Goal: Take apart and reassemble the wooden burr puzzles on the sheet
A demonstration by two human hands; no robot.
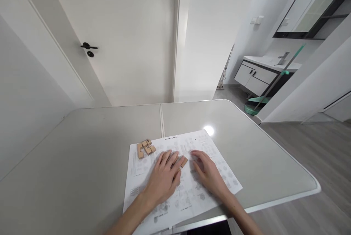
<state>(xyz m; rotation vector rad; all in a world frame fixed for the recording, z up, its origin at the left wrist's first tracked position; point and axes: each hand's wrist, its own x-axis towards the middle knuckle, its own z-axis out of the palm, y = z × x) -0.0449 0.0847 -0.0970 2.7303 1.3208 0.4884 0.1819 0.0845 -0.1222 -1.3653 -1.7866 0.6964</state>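
Observation:
A printed instruction sheet (192, 194) lies on the grey table (82, 154) near its front edge. My left hand (163, 178) rests flat on the sheet, fingers stretched out. A small wooden block (183, 162) sits between my two hands, touching the left hand's fingertips. My right hand (208, 173) lies on the paper just right of that block, fingers extended toward it. A cluster of several wooden puzzle pieces (145, 148) sits at the sheet's upper left corner, apart from both hands.
A seam (161, 121) splits the tabletop down the middle. A white door (120, 37) with a black handle stands behind the table. To the right, a bathroom vanity (260, 74) and a green mop (274, 81) on the floor.

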